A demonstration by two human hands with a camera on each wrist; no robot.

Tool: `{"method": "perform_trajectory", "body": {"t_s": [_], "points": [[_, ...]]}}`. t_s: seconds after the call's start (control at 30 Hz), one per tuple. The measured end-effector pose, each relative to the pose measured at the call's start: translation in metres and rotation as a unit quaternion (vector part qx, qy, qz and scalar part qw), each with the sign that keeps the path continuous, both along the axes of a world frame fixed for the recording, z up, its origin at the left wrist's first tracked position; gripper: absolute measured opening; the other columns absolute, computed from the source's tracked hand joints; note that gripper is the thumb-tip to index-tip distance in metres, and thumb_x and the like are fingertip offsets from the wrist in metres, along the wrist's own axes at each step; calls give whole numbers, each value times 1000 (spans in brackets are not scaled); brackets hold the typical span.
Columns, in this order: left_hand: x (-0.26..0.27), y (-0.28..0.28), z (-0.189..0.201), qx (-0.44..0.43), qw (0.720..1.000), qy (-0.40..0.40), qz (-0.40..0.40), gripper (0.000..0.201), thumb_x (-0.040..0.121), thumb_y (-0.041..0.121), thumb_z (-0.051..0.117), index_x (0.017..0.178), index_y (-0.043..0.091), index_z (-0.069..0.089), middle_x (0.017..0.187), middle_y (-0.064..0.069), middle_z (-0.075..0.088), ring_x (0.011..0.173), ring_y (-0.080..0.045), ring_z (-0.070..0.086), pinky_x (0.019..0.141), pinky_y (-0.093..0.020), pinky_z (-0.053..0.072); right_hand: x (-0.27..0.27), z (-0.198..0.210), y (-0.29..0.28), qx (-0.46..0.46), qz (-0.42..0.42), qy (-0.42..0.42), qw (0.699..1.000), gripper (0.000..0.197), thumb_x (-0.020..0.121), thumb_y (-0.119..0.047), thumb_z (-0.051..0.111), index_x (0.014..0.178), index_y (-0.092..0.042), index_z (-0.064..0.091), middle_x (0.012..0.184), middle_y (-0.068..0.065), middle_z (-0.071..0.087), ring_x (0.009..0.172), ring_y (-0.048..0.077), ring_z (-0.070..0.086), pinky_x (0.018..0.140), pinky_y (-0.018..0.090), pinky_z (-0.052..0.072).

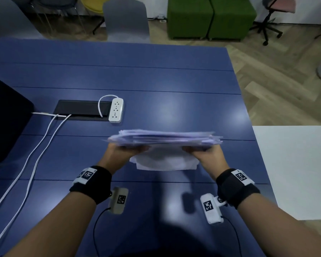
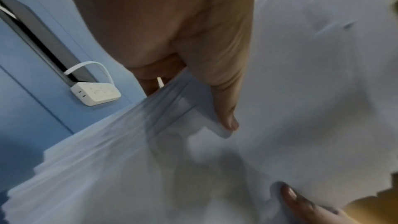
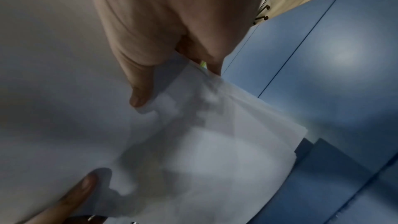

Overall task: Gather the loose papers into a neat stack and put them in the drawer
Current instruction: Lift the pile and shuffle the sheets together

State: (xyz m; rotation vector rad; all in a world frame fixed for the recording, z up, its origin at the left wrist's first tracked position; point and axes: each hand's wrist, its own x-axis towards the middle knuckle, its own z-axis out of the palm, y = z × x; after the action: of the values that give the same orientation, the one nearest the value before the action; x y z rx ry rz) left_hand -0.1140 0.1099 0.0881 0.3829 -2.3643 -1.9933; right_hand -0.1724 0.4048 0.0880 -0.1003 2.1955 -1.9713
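A thick stack of white papers stands on edge over the blue table, its sheets uneven and motion-blurred along the top. My left hand grips the stack's left end and my right hand grips its right end, thumbs on the near face. In the left wrist view my thumb presses the near sheet of the papers. In the right wrist view my thumb does the same on the papers. No drawer is visible.
A white power strip lies by a black cable hatch, with white cables trailing toward the near left. A dark object sits at the left edge. A white surface adjoins the table's right side. Chairs and green seats stand behind.
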Motion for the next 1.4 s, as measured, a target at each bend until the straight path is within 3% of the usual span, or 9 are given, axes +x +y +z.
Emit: {"method": "perform_trajectory", "body": {"t_s": [0.2,0.37,0.67,0.8,0.93,1.07,1.17,1.3,1.4], "points": [[0,-3,24,29,999,18,13,43,75,-5,91,116,-2,78,111,0,84,104,-8,79,84,-16,60,-4,16,6,-35,1,7,999,30,82,2,85,111,1,77,109,8,82,101,15,78,87,22,59],[4,-11,9,-31,999,-20,-37,55,73,7,96,124,10,76,117,7,83,112,-8,76,96,-21,60,-2,-11,18,52,50,-32,997,39,76,-16,94,112,-11,79,112,14,81,110,34,76,98,54,59],[-2,-6,15,9,1000,-10,15,53,80,-4,90,128,4,71,120,-4,81,113,-17,77,88,-20,61,-5,-6,7,45,3,-49,998,18,86,-11,84,104,-11,82,103,-2,83,97,13,79,87,33,60],[-3,-3,39,-17,1000,8,8,44,85,4,88,125,12,72,117,8,80,110,-3,76,92,-16,59,-8,14,3,22,-8,-19,1000,26,88,-10,82,114,-9,78,109,-2,82,102,13,78,87,25,61],[-3,-9,65,-9,1000,10,-7,36,92,16,83,121,34,72,122,17,79,115,-5,74,96,-26,58,-24,44,4,-28,22,-39,999,31,89,-8,81,120,-8,74,115,0,81,107,16,78,88,27,62],[-1,-12,75,74,996,20,33,41,95,10,76,135,14,68,130,-1,78,122,-22,74,105,-44,58,-30,62,20,-35,118,-129,984,32,93,-4,75,124,-7,70,114,1,81,98,14,78,79,20,60],[0,-14,79,151,984,25,90,42,99,1,69,140,12,64,133,-3,77,123,-22,74,105,-39,59,-14,53,47,14,194,-203,960,40,88,-9,79,127,-8,70,123,8,78,110,24,76,93,35,59],[6,-14,77,246,953,-4,176,40,101,8,70,141,8,66,135,-6,76,123,-24,74,102,-40,61,21,48,74,-184,90,-317,926,50,81,-19,83,128,-6,72,132,17,73,110,27,76,83,36,63],[12,-3,72,305,925,-49,223,37,100,18,73,133,1,71,130,-12,78,116,-27,77,96,-44,63,46,57,68,-364,65,-328,869,65,70,-34,95,128,-12,75,138,13,70,122,27,71,93,40,61]]}}
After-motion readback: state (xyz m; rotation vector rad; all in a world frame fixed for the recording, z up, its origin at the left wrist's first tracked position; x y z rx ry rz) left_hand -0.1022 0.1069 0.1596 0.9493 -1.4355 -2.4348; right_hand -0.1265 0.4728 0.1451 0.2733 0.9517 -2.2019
